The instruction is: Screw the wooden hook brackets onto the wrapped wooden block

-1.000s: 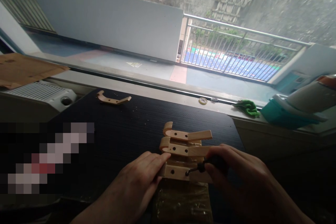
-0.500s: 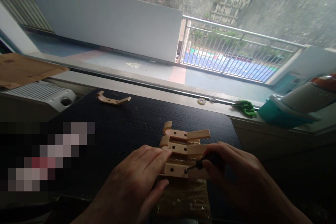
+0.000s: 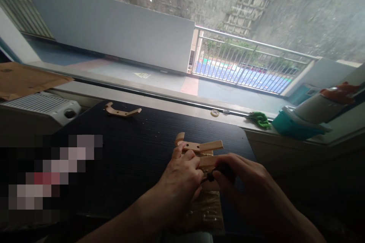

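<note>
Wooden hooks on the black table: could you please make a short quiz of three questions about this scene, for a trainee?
1. Which hand grips the dark-handled tool?
2. True or false: the green cloth lies on the windowsill.
3. How many dark holes show in the lone wooden hook near the far edge of the black table?

Key: 1. The right hand. 2. True. 3. Two.

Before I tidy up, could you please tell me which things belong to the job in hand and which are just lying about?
Apparently the job:
dark-handled tool
wooden hooks
wrapped block
probably the separate hook

Apparently lying about:
green cloth
round disc
teal container
</note>
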The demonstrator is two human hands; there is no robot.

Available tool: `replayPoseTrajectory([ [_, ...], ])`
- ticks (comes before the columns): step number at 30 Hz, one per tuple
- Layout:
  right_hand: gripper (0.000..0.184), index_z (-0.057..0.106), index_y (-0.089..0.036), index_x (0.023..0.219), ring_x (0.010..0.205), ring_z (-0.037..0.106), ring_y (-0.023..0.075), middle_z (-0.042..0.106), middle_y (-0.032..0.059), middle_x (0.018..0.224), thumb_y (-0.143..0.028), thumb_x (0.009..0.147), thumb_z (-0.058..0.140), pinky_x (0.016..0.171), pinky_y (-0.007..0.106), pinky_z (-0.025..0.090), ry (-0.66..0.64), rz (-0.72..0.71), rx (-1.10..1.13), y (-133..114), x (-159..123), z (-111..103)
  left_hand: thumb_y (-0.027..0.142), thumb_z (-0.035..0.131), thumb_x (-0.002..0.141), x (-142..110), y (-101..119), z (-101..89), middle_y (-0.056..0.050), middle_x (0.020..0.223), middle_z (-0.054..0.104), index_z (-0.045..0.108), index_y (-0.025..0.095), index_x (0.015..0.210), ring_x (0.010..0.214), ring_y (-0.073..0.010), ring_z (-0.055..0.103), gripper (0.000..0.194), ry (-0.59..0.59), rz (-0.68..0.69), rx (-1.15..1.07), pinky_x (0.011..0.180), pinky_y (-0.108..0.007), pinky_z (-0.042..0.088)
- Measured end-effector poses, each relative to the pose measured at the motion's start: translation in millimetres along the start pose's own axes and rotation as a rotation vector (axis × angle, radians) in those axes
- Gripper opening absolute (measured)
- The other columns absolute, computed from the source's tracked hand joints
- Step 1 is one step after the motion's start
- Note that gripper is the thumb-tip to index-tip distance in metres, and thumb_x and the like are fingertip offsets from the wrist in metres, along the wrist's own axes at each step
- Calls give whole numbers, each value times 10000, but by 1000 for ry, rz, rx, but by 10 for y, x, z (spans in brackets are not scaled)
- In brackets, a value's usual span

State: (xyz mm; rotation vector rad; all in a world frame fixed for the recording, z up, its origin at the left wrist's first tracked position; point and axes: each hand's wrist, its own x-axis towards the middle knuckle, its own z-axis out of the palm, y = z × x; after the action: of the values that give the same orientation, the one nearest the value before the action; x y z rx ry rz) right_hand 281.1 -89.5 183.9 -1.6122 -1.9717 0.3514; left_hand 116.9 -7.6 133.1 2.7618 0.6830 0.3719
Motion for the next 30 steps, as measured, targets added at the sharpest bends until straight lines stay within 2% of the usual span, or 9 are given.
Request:
replayPoseTrajectory([
  [7, 97, 604, -196, 948, 631, 544, 114, 622, -14, 775, -172, 881, 537, 594, 241, 419, -36, 3, -21, -48, 40, -48, 279, 611, 839, 49, -27, 85, -15, 881, 663, 717, 221, 792, 994, -238, 530, 129, 12, 11, -2, 1108, -584, 134],
  [12, 104, 599, -193, 902, 651, 546, 114, 622, -22, 758, -109, 850, 564, 600, 226, 404, -201, 10, -65, -120, 126, -232, 242, 607, 834, 54, -20, 53, -15, 842, 657, 714, 200, 759, 969, -226, 530, 137, 4, 0, -30, 1111, -586, 118],
  [16, 120, 616, -192, 851, 671, 563, 119, 642, -8, 786, -90, 832, 555, 600, 219, 391, -348, -66, -127, -131, 259, -330, 243, 629, 815, 70, -33, 50, -2, 843, 664, 721, 216, 777, 932, -214, 531, 103, -20, 4, -69, 1102, -600, 109],
  [20, 195, 642, -196, 931, 822, 608, 143, 672, 26, 915, -77, 853, 508, 709, 229, 416, -509, -140, -86, -184, 402, -373, 239, 653, 793, 76, -71, 115, 19, 810, 670, 690, 221, 694, 905, -208, 528, 107, 50, 36, -98, 1101, -601, 73],
  [22, 206, 642, -194, 936, 859, 610, 149, 673, 33, 942, -74, 859, 493, 729, 234, 413, -551, -160, -72, -215, 445, -380, 229, 645, 796, 72, -82, 137, 19, 786, 669, 674, 216, 675, 908, -212, 530, 126, 70, 40, -106, 1090, -601, 99],
  [26, 154, 615, -190, 892, 804, 607, 141, 674, 20, 887, -99, 861, 494, 677, 230, 393, -557, -134, -94, -215, 453, -350, 208, 627, 801, 66, -75, 123, 14, 836, 681, 677, 218, 702, 938, -218, 534, 112, 71, 38, -145, 1052, -580, 194],
  [30, 76, 561, -193, 855, 711, 581, 121, 661, -9, 810, -146, 867, 503, 608, 228, 352, -472, -69, -162, -181, 427, -308, 200, 633, 788, 66, -61, 102, 22, 872, 691, 679, 216, 711, 936, -214, 532, 91, 59, 50, -160, 1053, -598, 164],
])
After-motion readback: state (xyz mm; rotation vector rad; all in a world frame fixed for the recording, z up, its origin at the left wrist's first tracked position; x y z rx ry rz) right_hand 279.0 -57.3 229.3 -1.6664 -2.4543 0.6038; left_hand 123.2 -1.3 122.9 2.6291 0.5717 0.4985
